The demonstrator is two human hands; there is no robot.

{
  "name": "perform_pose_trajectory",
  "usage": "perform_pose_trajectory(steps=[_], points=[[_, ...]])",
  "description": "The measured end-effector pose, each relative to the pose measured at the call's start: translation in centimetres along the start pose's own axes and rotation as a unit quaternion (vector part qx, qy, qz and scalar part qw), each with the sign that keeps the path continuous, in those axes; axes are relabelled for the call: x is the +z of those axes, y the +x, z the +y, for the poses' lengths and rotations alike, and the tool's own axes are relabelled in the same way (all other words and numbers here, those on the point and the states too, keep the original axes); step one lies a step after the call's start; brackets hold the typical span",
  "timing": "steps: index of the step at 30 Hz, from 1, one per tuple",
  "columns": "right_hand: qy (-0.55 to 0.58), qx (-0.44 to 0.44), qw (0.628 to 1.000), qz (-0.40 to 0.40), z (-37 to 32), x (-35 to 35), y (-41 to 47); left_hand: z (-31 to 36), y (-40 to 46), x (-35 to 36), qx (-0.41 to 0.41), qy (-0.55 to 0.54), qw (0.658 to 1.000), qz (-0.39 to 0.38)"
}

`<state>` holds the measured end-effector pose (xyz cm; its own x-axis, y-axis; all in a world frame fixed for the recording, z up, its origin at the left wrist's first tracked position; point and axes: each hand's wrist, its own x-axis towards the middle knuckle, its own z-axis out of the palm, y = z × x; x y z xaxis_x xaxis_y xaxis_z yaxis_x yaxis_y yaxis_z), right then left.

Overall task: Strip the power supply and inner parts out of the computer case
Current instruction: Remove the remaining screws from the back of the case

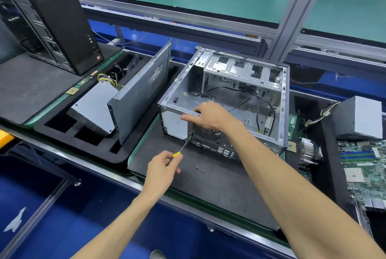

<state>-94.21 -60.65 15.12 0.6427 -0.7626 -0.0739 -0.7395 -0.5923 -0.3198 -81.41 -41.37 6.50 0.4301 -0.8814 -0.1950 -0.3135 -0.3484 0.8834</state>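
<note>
At case (225,99) rear | left hand (161,172) grips screwdriver (182,147) | right hand (208,115) clasps rim, fingertips hidden

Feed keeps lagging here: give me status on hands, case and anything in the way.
Left hand grips screwdriver, tip at rear fan grille. Right hand steadies computer case top edge. Cables inside; two loose screws on mat.
</note>
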Motion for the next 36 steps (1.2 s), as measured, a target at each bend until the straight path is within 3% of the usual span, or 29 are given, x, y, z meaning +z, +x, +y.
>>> perform_pose_trajectory(steps=[2,5,6,7,9,13,16,23,30,36], points=[[0.002,0.001,1.0,0.002,0.0,0.0,0.0,-0.2,0.4,0.2,-0.112,-0.193,0.973,-0.066],[0.004,-0.002,1.0,0.008,0.1,0.1,0.0,0.0,1.0,-0.6,-0.294,-0.44,0.825,-0.197],[0.004,-0.003,1.0,0.009,0.1,0.1,0.0,0.0,1.1,-0.8,-0.32,-0.479,0.786,-0.223],[0.004,-0.004,1.0,0.008,0.1,0.1,0.0,0.0,1.1,-0.9,-0.325,-0.49,0.774,-0.236],[0.006,-0.005,1.0,0.007,0.1,0.1,-0.1,0.2,1.1,-0.7,-0.302,-0.458,0.801,-0.238],[0.008,-0.007,1.0,0.008,0.0,0.1,-0.1,0.6,0.8,-0.1,-0.213,-0.307,0.909,-0.183],[0.006,-0.008,1.0,0.008,0.0,0.1,-0.2,0.5,0.7,0.1,-0.165,-0.239,0.946,-0.141],[0.007,-0.004,1.0,0.004,0.1,0.1,-0.1,0.9,1.1,0.5,-0.194,-0.224,0.94,-0.168],[0.006,-0.001,1.0,0.003,0.1,0.0,-0.1,0.0,1.3,0.4,-0.145,-0.178,0.965,-0.125],[0.007,0.001,1.0,-0.003,0.1,0.1,0.0,0.5,2.1,0.4,-0.159,-0.191,0.96,-0.13]])
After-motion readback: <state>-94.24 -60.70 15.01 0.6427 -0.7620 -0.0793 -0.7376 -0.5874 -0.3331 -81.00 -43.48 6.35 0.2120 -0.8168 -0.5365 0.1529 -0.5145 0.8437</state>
